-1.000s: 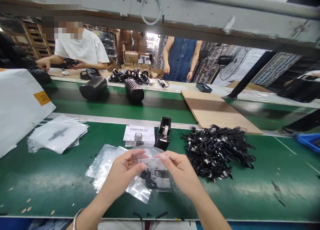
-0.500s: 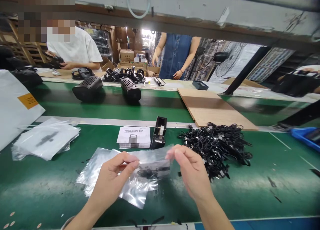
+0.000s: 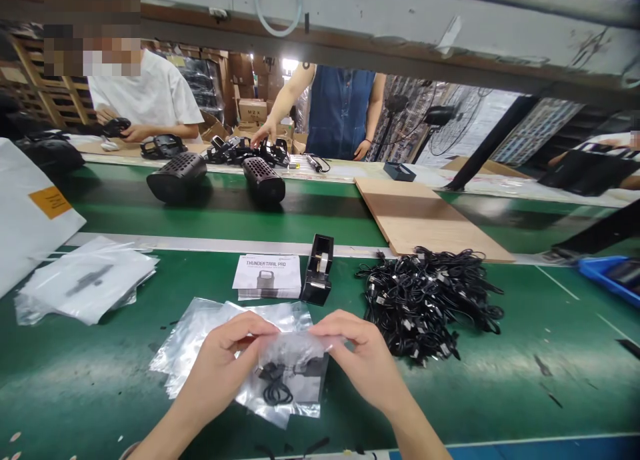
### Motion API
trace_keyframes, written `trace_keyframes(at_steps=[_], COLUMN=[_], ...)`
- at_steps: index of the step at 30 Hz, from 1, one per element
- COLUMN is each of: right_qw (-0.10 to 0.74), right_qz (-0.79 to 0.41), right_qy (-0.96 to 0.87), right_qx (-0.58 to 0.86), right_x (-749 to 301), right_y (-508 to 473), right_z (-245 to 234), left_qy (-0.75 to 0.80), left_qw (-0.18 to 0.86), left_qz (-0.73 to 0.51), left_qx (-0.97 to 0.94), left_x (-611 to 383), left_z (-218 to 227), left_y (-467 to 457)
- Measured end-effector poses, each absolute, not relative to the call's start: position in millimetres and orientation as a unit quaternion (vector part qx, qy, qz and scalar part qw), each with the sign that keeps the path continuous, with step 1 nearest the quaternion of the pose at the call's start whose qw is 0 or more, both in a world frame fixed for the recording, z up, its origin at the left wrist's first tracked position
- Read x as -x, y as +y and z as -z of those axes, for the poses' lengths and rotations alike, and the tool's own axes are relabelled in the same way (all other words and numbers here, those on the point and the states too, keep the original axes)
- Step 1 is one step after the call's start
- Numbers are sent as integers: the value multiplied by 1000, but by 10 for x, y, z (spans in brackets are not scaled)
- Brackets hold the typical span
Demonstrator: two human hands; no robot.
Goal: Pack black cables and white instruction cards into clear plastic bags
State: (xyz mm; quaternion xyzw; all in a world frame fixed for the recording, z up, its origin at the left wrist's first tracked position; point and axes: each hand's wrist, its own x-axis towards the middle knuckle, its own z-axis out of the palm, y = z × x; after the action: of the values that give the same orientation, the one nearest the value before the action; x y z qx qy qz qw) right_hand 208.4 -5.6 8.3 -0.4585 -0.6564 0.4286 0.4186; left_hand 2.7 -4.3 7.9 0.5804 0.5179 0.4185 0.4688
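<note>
A clear plastic bag (image 3: 299,345) hangs between my hands, with a coiled black cable (image 3: 277,390) and a grey printed sheet showing through it. My left hand (image 3: 227,360) pinches the bag's upper left edge. At the upper right, my right hand (image 3: 361,353) has thumb and fingers closed on the same edge. Beneath and to the left lies a pile of flat clear bags (image 3: 186,337). Just beyond are a stack of printed booklets (image 3: 266,273) and a black tape dispenser (image 3: 319,268). A heap of black cables (image 3: 425,300) lies to my right hand's right.
Filled clear bags (image 3: 90,277) lie at left beside a white bag (image 3: 30,220). Black perforated speakers (image 3: 264,180) and a wooden board (image 3: 425,217) are across the green belt. Two people work opposite; one reaches into black parts. A blue bin (image 3: 607,277) stands far right.
My right hand has moved left and down to the bag's upper edge, nearer my left hand. The bag now hangs more upright. Across the belt, a person's hand has reached into the black parts.
</note>
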Motion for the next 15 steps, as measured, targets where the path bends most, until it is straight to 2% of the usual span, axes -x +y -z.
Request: trace_keyframes(at_steps=[3, 5, 9, 15], right_qw=[425, 427, 435, 478], right_qz=[-356, -302, -260, -328], right_qy=[-710, -741, -765, -532], right_qx=[434, 421, 396, 617], right_x=[-2104, -2103, -2119, -2182], right_y=[-83, -101, -92, 257], right_z=[-23, 15, 40, 32], left_qy=[510, 505, 532, 558], left_qw=[546, 587, 578, 513], left_qz=[-456, -433, -346, -428], left_qx=[-483, -461, -513, -492], left_x=[-25, -47, -129, -164], left_z=[-78, -76, -33, 25], left_y=[-51, -61, -91, -128])
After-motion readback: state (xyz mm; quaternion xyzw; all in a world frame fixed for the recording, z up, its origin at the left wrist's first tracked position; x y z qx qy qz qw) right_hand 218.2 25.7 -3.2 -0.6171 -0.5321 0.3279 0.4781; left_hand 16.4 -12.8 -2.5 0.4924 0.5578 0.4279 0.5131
